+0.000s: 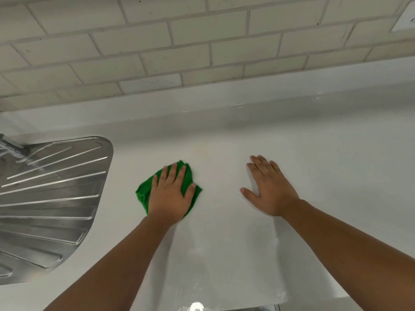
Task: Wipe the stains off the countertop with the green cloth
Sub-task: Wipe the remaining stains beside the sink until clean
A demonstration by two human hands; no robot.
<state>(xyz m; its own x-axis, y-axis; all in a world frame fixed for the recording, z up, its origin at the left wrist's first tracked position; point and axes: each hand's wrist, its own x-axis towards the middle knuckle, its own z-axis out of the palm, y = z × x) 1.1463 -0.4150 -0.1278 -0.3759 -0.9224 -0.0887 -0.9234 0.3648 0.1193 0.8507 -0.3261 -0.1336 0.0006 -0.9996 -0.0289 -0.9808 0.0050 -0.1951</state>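
A green cloth (143, 194) lies bunched on the white countertop (325, 158), left of centre. My left hand (170, 194) presses flat on top of it, fingers spread and pointing toward the wall, so most of the cloth is covered. My right hand (269, 189) rests palm down on the bare countertop to the right, fingers apart, holding nothing. A faint pale yellowish stain (202, 152) shows on the countertop just beyond the cloth.
A steel sink drainboard (49, 198) with raised ribs fills the left side, with part of a tap (11, 147) at its far corner. A tiled wall (202, 46) rises behind the counter. The counter's front edge (235, 307) runs along the bottom.
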